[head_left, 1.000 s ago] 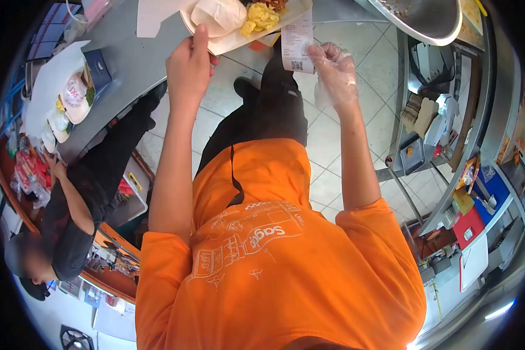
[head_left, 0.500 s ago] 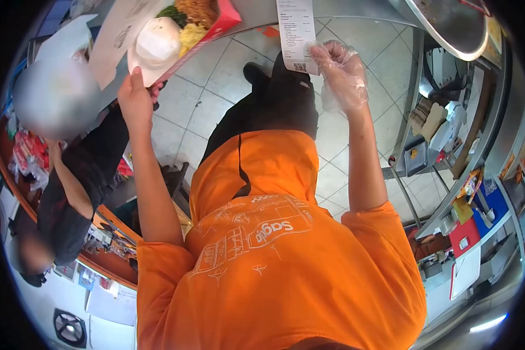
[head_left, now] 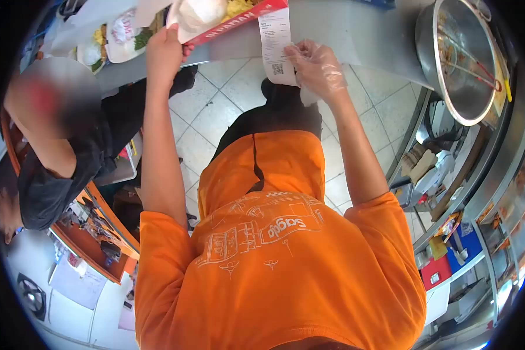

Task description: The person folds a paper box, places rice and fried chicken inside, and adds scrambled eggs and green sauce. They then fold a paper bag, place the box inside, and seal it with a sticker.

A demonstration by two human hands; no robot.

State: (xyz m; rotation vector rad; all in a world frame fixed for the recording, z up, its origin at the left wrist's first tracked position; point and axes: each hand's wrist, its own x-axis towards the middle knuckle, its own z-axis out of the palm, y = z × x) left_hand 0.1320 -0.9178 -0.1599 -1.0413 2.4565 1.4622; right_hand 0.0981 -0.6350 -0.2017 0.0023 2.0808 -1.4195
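While apart along counter edge, left hand tight on food box, right hand on receipt.

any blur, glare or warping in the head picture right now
Head view: wide-angle warping bows the edge of the counter and the corners go black; a round smeared patch hides detail above the co-worker's black sleeve; light glints off the steel bowl; small print on the receipt is too soft to read.
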